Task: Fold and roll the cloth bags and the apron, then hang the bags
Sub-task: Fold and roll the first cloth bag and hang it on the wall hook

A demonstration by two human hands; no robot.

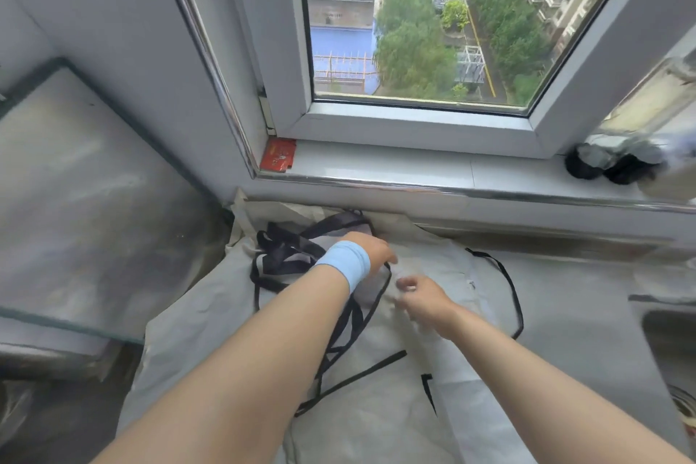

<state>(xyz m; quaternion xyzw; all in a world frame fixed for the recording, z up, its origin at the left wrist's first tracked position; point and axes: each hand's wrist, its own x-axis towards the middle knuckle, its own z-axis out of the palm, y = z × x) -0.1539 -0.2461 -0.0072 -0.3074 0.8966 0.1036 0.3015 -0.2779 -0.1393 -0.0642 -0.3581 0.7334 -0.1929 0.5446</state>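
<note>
Below the window sill (414, 166), a pale cloth (376, 407) with black straps (278, 249) lies spread on the counter (583, 294), its length running from the sill toward the person. The left hand (371, 250) and right hand (423, 296) meet near its sill end, fingers curled on the fabric. Blur hides whether either grips. The strap tangle lies nearer the left hand.

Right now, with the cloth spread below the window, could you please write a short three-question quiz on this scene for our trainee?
1. True or false: the red packet lies at the left end of the windowsill.
2. The left hand wears a wristband that is: A light blue; B red; C black.
3. Fill in: the straps on the white cloth are ____.
Key: 1 true; 2 A; 3 black.
</note>
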